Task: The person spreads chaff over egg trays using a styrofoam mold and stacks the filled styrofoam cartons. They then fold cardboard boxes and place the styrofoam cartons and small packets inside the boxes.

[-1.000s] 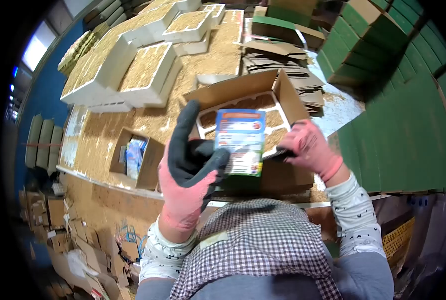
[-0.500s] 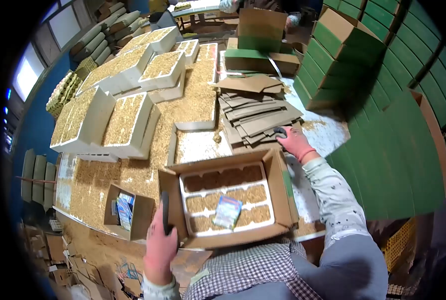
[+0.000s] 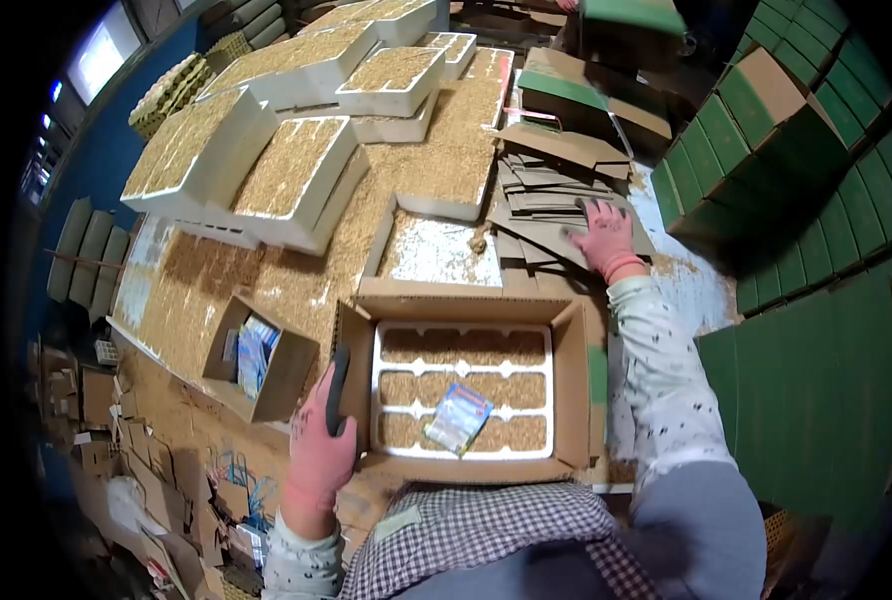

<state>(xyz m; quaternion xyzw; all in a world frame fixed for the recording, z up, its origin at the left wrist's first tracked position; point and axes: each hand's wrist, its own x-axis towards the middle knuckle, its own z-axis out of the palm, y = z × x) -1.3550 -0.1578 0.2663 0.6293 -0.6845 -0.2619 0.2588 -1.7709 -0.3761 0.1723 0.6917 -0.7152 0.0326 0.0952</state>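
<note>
An open cardboard box [image 3: 578, 375] stands in front of me with a white foam tray [image 3: 396, 350] inside, its compartments filled with a brown, crumbly material. A blue printed packet [image 3: 459, 417] lies tilted on the tray. My left hand [image 3: 323, 440], in a pink and dark glove, is beside the box's left wall with fingers apart and nothing held. My right hand [image 3: 606, 238], gloved alike, rests spread on a stack of flat cardboard pieces [image 3: 541, 232] beyond the box.
A small carton [image 3: 291, 370] of blue packets stands at the left. Foam trays [image 3: 291, 165] filled with shavings are stacked at the back left. Green boxes [image 3: 736, 150] are piled at the right. Part of another person's hand [image 3: 567, 5] shows at the far top.
The packet has gone from my left hand onto the tray. My right hand has moved from the box to the cardboard stack, its fingers now spread over the top pieces.
</note>
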